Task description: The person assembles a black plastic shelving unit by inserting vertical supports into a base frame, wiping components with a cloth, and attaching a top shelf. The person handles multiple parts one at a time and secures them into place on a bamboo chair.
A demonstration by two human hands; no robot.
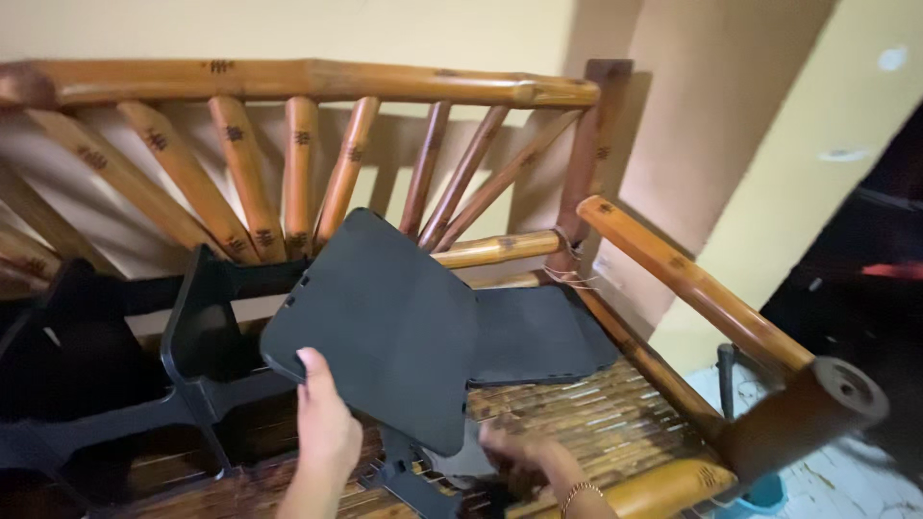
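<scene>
A big bamboo bench (288,86) stood against a yellow wall (288,29). Its back had a thick top pole and many thin poles that spread out like a fan. A fat arm rail (692,284) ran down the right side. The seat (596,423) was made of thin slats set side by side.

On the left of the seat sat a black plastic frame (192,336) with thick legs and bars. Farther left it was too dark to tell the parts apart.

In the middle was a dark flat panel (385,327) with round corners. It was tilted up off the seat, and its top edge leaned toward the fan of poles. Behind it, to the right, another dark flat piece (538,336) lay flat on the slats.

The person's left hand (322,423) held the tilted panel at its lower left edge, with the thumb pressed on the front of it. The fingers were behind the panel and could not be seen.

The right hand (524,457) was low, under the panel's bottom corner, near a small black part (404,476) on the seat. It was blurry, so I could not tell if it held anything. A thin bracelet (577,492) was on that wrist.

The two hands were apart.
</scene>
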